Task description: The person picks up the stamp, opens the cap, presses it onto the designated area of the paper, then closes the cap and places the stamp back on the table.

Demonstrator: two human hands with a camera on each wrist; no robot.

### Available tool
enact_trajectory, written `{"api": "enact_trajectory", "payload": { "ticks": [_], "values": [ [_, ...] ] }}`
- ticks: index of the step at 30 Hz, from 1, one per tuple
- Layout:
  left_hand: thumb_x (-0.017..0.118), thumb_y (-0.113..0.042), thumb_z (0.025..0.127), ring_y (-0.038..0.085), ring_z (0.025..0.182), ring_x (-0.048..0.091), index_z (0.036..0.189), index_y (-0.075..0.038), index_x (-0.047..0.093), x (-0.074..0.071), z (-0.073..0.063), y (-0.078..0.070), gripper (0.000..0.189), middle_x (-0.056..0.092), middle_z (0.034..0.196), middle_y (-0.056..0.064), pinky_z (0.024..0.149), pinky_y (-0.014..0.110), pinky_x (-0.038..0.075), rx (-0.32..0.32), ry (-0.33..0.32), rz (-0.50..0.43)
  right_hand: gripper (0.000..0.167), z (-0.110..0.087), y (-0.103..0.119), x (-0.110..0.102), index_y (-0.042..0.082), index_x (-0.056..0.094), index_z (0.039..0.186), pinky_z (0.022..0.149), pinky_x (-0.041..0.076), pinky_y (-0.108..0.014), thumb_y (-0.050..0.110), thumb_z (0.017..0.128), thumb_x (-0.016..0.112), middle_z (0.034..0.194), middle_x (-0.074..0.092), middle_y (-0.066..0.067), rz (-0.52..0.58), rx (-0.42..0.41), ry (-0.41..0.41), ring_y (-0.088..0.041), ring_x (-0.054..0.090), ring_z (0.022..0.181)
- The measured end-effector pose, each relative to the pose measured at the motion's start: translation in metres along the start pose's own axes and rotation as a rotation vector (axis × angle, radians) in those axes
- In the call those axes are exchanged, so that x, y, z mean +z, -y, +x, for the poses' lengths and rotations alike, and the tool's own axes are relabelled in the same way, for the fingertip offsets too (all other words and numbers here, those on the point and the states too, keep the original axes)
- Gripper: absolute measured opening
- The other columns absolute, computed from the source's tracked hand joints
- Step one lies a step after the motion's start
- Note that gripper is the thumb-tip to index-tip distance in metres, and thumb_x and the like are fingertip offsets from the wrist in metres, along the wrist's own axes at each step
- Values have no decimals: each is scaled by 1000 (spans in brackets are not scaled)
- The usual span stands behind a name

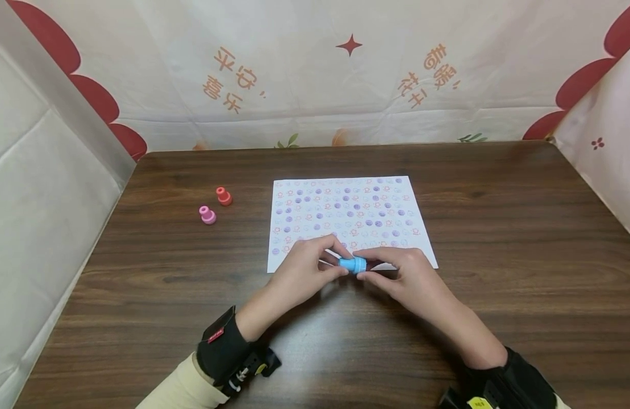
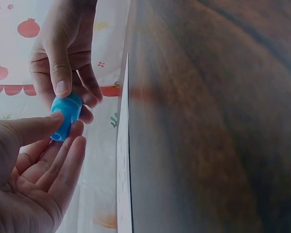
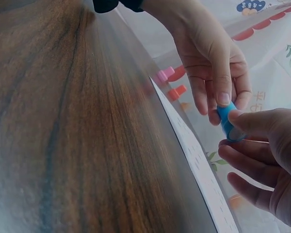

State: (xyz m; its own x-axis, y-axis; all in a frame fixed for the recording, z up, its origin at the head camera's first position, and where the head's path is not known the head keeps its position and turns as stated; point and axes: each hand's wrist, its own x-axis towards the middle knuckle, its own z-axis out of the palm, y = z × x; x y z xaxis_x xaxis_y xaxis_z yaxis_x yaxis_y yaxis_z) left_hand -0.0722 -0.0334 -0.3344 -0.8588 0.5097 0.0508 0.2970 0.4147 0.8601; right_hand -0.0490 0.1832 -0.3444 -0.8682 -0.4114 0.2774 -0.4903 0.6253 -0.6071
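Observation:
A small blue stamper [image 1: 353, 264] is held between both hands, lying sideways over the near edge of the paper. My left hand [image 1: 307, 261] pinches its narrower end with thumb and fingers. The wider end is pinched by my right hand [image 1: 404, 272]. In the left wrist view the blue stamper [image 2: 66, 116] is raised off the table, partly covered by the thumbs. Below the hands lies a white sheet of paper [image 1: 325, 199], printed with rows of small purple, red and pale blue marks.
On the table's left side stand a red stamper [image 1: 224, 196] and a pink stamper [image 1: 207, 215], close together. The brown wooden table [image 1: 499, 227] reaches back to a pale patterned cloth [image 1: 304, 68], with more cloth at both sides.

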Motion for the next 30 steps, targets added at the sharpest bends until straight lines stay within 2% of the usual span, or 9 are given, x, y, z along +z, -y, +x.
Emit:
{"api": "enact_trajectory", "payload": {
  "ticks": [6, 14, 30],
  "values": [
    [75, -6, 88, 17, 91, 75, 98, -9, 68, -1, 1, -1, 12, 75, 106, 6, 79, 20, 58, 36, -6, 10, 27, 0, 0, 0, 18, 73, 110, 79, 60, -33, 16, 85, 79, 103, 76, 9, 17, 19, 3, -6, 73, 89],
    [74, -9, 89, 16, 91, 75, 100, -10, 68, -2, 2, -2, 13, 74, 108, 6, 80, 19, 57, 50, 4, 17, 26, 3, 5, 0, 21, 72, 112, 77, 61, -33, 24, 87, 78, 105, 76, 8, 13, 64, 15, -10, 73, 92],
    [74, -10, 89, 15, 93, 74, 102, -10, 67, -2, 2, -3, 15, 74, 110, 5, 82, 20, 57, 40, 11, 23, 30, 5, 8, -1, 19, 71, 115, 78, 61, -33, 24, 87, 78, 107, 76, 7, -7, 90, 28, -11, 73, 91]
  ]
}}
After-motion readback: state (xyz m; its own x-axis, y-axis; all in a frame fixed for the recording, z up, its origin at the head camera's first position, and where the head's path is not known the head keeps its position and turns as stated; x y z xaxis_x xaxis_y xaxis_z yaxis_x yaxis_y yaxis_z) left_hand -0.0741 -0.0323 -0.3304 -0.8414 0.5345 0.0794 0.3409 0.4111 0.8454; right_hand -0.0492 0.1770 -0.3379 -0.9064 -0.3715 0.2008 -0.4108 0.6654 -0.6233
